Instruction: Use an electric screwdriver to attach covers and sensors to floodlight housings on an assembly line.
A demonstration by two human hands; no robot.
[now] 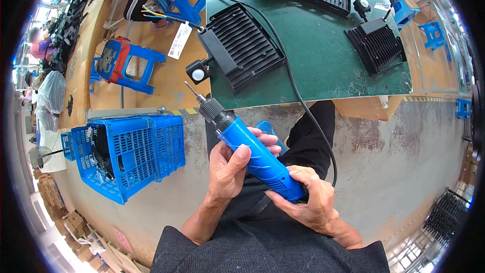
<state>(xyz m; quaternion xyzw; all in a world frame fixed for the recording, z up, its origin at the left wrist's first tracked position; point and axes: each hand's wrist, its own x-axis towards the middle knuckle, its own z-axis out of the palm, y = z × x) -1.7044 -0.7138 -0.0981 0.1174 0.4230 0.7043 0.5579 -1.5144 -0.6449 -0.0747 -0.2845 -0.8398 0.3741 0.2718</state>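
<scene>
The person is holding a blue electric screwdriver point(255, 154) in both hands above the lap, its bit pointing up and left toward the near edge of the green table point(323, 65). The left hand point(228, 169) is wrapping the middle of the barrel, thumb pressing across the top and fingers curling underneath. The right hand point(310, 197) is cupping the rear end where the black cable point(303, 106) is leaving, with fingers pressing together around it.

The tool is looking stiff and hard-shelled, moderately heavy for its size, and smooth plastic that could be slipping a little; the ribbed black collar near the bit and the thick blue barrel are looking like the surest places for gripping, while the thin bit is looking like the part most easily bent.

On the table, a black finned lamp housing point(242, 45) is lying just beyond the bit, and 3 similar ones are lying farther off. A white rectangular tag point(179, 40) with dark printing is hanging off the table's left edge. To the left, a blue plastic crate point(126, 156) is lying tipped on the floor, with a blue stool point(124, 63) farther away. Yellow and black striped tape point(184, 111) is running along the floor under the table edge.
</scene>
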